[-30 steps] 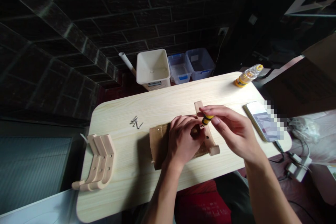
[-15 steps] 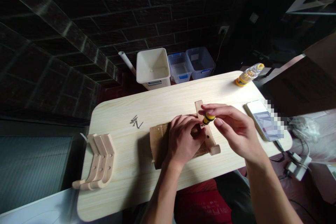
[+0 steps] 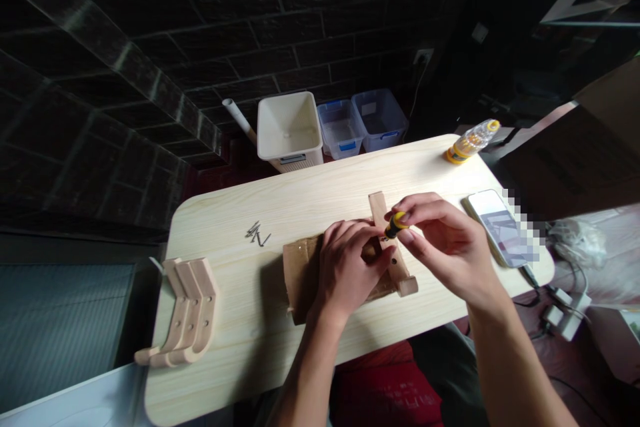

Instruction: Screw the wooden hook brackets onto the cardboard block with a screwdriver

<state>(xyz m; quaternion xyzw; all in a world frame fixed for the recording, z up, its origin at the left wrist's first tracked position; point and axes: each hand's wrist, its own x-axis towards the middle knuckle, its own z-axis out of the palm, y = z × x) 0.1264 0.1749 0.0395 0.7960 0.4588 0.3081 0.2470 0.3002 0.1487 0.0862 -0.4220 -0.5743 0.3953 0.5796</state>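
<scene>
A short yellow-and-black screwdriver (image 3: pixel 396 225) is pinched between the thumb and fingers of my right hand (image 3: pixel 445 243). Its tip points down at a wooden hook (image 3: pixel 399 272), which lies across the right end of a brown cardboard box (image 3: pixel 303 273). My left hand (image 3: pixel 350 267) rests over the box, its thumb and forefinger closed against the hook's edge beside the screwdriver tip. Whatever sits under that tip is too small to make out. A dark screw hole shows in the hook, nearer to me than the tip.
Several loose screws (image 3: pixel 257 233) lie left of the box. More wooden hooks (image 3: pixel 190 313) stand together at the table's left end. A clear bit case (image 3: pixel 473 141) and a phone (image 3: pixel 495 227) are on the right. Bins (image 3: pixel 290 127) stand beyond the far edge.
My right fingers, looser around the screwdriver handle before, now pinch it, and the hand has shifted slightly. My left hand keeps its place on the box and hook.
</scene>
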